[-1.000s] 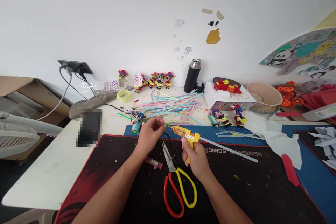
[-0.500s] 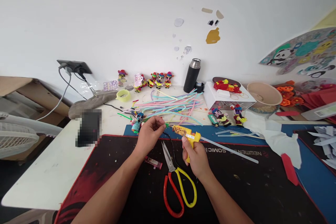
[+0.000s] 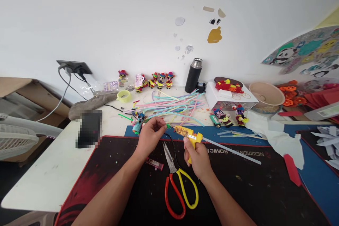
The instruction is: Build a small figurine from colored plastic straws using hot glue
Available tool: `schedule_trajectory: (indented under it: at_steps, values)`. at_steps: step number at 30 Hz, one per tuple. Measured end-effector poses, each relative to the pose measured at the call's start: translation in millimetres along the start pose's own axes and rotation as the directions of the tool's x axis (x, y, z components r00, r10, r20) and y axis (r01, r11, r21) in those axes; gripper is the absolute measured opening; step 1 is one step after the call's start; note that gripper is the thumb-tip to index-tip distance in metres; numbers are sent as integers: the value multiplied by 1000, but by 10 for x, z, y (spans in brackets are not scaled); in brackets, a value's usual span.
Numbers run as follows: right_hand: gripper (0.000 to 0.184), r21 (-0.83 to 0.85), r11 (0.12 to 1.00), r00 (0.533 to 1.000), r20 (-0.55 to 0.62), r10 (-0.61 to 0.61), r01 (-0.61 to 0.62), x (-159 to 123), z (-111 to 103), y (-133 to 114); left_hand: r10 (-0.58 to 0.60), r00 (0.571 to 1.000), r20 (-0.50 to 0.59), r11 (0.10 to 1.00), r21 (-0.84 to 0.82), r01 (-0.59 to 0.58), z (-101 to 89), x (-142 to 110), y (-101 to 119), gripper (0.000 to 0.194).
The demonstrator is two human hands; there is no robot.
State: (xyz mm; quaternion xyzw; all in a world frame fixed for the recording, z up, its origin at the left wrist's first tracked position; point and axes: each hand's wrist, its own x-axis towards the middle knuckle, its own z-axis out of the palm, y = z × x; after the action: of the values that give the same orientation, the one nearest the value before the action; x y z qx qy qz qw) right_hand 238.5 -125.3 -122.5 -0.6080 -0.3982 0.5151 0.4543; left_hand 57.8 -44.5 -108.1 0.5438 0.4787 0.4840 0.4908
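My right hand [image 3: 196, 155] is wrapped round the handle of a yellow hot glue gun [image 3: 189, 134], whose nozzle points left. A long translucent glue stick [image 3: 233, 151] sticks out of its back end. My left hand [image 3: 152, 135] is pinched on a small green piece [image 3: 168, 126], held close to the nozzle; its exact shape is too small to make out. Below the hands lie scissors [image 3: 173, 171] with one red and one yellow handle, blades slightly apart. A small doll figure [image 3: 138, 123] in light blue stands just left of my left hand.
Pastel pipe-cleaner-like strips [image 3: 172, 106] spread behind my hands. Several small figures [image 3: 161, 80] line the wall beside a black thermos [image 3: 194, 76]. A white box [image 3: 230, 95] and a bowl [image 3: 267, 95] stand at right. A pink packet [image 3: 155, 164] lies on the black mat [image 3: 238, 190].
Both hands stay almost still, with the glue gun nozzle held by the green piece. The view has shifted very slightly.
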Motion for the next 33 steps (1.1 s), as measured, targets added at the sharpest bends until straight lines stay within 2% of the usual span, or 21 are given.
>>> schedule_trajectory:
  at_steps: [17,33]
  values:
    - [69,-52,998,1000,-1,-22,22,1,-7,32,6,1000,1,1000,20,-6,-12,2,-26,15]
    - [72,-67,998,1000,8,11,-10,-28,5,14,1,1000,-10,1000,21,-1,-6,11,-21,17]
